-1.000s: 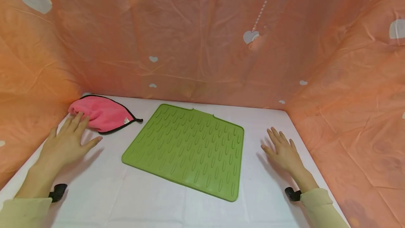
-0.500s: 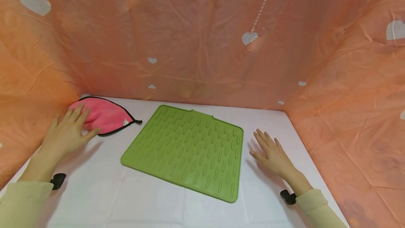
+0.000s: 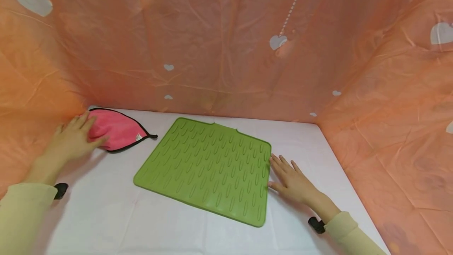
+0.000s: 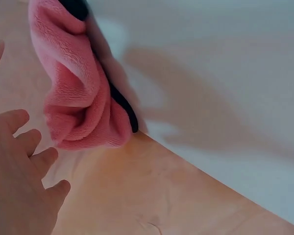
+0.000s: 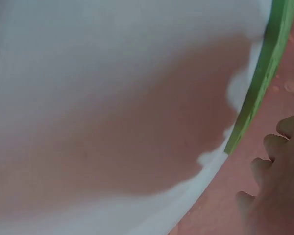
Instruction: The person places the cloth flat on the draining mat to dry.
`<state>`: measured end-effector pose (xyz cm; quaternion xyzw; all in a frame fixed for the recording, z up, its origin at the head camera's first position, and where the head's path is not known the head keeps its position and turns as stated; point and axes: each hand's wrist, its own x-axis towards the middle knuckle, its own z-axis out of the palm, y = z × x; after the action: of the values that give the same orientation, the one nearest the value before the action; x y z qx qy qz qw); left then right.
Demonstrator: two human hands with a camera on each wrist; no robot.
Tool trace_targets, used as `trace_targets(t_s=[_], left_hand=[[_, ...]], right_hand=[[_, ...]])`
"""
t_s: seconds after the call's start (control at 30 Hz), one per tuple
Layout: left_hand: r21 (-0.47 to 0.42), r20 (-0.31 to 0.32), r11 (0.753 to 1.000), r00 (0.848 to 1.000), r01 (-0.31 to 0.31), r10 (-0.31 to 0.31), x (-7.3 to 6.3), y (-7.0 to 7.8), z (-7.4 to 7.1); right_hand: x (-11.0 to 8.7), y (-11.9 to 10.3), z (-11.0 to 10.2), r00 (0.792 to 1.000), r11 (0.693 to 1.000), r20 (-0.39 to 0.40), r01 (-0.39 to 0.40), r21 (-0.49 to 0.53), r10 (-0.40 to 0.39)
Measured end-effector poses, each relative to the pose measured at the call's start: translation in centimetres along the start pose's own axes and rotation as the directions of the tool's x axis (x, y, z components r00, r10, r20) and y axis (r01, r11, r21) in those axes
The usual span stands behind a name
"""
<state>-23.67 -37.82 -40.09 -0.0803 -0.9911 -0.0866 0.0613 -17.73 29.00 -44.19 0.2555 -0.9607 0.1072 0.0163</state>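
A pink cloth (image 3: 118, 129) with black edging and a small hanging loop lies crumpled at the back left. My left hand (image 3: 72, 141) hovers at its left end with spread fingers; in the left wrist view a gap shows between the fingers and the folded cloth (image 4: 83, 98). A green ridged mat (image 3: 209, 168) lies flat in the middle, turned slightly. My right hand (image 3: 291, 180) is at its right edge, fingers straight and holding nothing. In the right wrist view the mat's edge (image 5: 264, 73) stands ahead of the fingers; contact cannot be told.
A white tabletop (image 3: 170, 227) lies under everything. Orange fabric (image 3: 212, 50) printed with pale hearts walls off the back and both sides. The cloth sits close to the left and back fabric walls.
My right hand has moved left, up to the mat's right edge. My left hand has shifted slightly left and up over the cloth's end. The cloth and mat lie as before.
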Motion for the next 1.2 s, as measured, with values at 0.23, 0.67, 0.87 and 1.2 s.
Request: trace_targets(t_s=[0.23, 0.67, 0.87, 1.2], left_hand=[[-0.05, 0.083, 0.998, 0.996, 0.043, -0.038, 0.8, -1.0, -0.1], [-0.124, 0.185, 0.992, 0.983, 0.034, -0.01, 1.8, -1.9, 0.8], [-0.172, 0.207, 0.985, 0.978, -0.003, 0.039, 2.3, -1.6, 1.9], [-0.043, 0.168, 0.993, 0.979, -0.108, 0.114, 3.0, -1.2, 3.0]], right_hand=[[-0.1, -0.4, 0.6, 0.998, 1.0, 0.055, 0.017, -0.009, -0.016], [0.1, -0.9, 0.9, 0.993, 0.999, 0.113, 0.034, -0.04, -0.029], [0.3, -0.8, 0.8, 0.993, 0.999, 0.117, 0.035, -0.038, -0.03], [0.3, -1.0, 0.9, 0.992, 0.998, 0.12, 0.04, -0.038, -0.035]])
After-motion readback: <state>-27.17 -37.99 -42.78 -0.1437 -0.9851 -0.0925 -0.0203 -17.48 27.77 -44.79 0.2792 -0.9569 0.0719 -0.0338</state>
